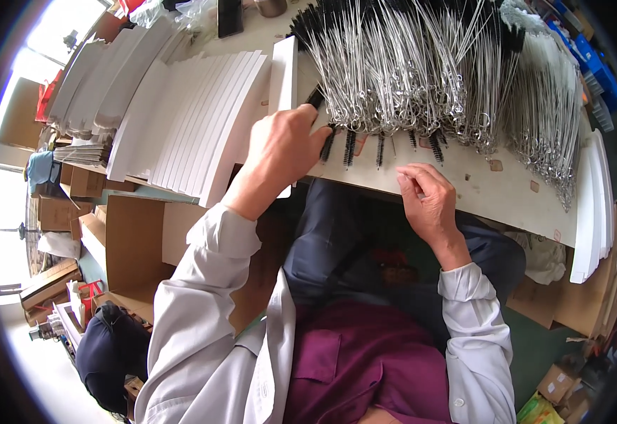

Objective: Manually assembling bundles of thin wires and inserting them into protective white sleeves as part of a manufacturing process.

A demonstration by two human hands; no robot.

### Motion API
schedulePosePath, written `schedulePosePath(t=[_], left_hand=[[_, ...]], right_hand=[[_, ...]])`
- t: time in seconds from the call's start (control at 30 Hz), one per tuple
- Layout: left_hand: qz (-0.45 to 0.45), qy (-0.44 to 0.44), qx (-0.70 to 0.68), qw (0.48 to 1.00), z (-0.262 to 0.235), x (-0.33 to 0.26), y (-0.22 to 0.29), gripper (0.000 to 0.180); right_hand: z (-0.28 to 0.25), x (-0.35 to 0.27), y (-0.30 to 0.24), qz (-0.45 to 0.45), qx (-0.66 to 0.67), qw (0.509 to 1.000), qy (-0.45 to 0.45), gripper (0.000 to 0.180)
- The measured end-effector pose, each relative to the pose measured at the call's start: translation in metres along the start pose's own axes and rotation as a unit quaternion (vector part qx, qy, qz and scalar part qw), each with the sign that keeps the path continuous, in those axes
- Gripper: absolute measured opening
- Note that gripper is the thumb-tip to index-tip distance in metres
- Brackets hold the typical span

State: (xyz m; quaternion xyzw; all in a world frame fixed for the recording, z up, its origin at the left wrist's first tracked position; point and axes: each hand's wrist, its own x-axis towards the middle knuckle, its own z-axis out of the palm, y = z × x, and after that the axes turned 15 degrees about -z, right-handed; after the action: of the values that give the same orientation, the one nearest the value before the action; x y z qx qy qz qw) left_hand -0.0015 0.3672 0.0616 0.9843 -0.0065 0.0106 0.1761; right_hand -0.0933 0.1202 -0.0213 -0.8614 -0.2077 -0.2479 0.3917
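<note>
My left hand (283,152) is closed over a long narrow white box (283,74), which shows above and below the hand at the table's near edge. Its curled fingertips are hidden. Just beside its thumb is a black brush end (328,145). My right hand (428,201) is held at the table edge, thumb and fingers pressed together; anything between them is hidden. Beyond the hands lies a big heap of wire-handled brushes (400,78), their looped ends toward me. Several black bristle tips (380,150) poke out beneath the loops.
Flat white boxes (202,120) stand in a row on the left, with more white stacks (125,74) behind. Another wire bundle (548,106) and white boxes (591,212) are at the right end. An open cardboard box (135,240) sits below left. A person in dark clothing (110,353) is at lower left.
</note>
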Motion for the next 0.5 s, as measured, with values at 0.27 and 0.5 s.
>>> schedulePosePath(t=[0.27,0.5], left_hand=[[0.161,0.044,-0.031,0.986,0.031,0.036,-0.014,0.026],[0.263,0.044,0.06,0.962,0.035,0.057,-0.018,0.018]], right_hand=[[0.008,-0.001,0.003,-0.002,0.008,1.0,0.021,0.007],[0.01,0.001,0.001,-0.024,-0.041,0.999,0.025,0.007]])
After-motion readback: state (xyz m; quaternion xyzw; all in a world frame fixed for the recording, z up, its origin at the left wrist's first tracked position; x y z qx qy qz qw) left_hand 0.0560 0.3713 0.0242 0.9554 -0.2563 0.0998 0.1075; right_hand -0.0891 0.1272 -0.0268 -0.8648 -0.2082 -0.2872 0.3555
